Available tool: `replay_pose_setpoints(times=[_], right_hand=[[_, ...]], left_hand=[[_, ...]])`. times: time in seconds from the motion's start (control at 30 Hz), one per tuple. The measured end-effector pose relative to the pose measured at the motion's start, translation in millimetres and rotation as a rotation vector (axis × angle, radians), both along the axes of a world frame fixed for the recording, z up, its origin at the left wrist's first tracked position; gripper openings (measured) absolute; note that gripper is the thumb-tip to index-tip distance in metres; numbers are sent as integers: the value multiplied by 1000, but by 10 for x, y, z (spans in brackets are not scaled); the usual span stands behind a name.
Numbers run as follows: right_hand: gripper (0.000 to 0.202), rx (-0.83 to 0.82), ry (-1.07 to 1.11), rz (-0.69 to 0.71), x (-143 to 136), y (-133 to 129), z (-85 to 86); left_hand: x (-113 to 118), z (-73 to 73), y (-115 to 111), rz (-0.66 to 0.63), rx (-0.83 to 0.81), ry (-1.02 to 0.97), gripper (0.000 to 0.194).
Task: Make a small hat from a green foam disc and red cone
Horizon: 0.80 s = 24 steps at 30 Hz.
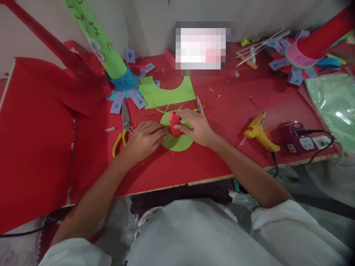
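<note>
A small red cone-shaped piece [174, 126] stands upright on a round lime-green disc [179, 144] that lies flat on the red table. My right hand [198, 127] reaches in from the right and grips the cone, thumb in front and fingers behind it. Close to its knuckles is a slim, pale pen-like stick [199, 105]. At the disc's left edge my left hand [146, 138] has its fingers bent and together, with the fingertips on the disc close to the cone; its thumb is mostly hidden. Scissors with yellow handles [122, 140] lie left of that hand.
Behind the disc is a lime-green sheet [169, 96] with a curved cut-out. A yellow glue gun [259, 133] and purple power adapter [295, 138] sit at right. Decorated green [108, 55] and red tubes [327, 33] stand behind. Red sheeting [36, 147] covers the left side.
</note>
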State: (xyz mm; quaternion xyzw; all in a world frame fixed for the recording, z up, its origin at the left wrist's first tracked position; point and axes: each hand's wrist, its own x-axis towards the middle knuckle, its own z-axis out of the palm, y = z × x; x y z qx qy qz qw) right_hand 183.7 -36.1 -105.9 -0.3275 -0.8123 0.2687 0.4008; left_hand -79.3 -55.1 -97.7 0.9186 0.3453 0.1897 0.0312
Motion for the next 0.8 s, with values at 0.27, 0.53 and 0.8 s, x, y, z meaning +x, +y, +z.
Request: replay_pose_setpoints(times=[0.27,0.53,0.8], right_hand=[[45,-7,-10,4,7,1,11],[47,8,-7,7,2,7,5],[47,-3,-13,3,-4,4,23]], left_hand=[[-3,-7,-4,50,-24,-38,28],[-21,-48,8,-92,-22,39,30],[-19,-48,0,-80,-42,87,32]])
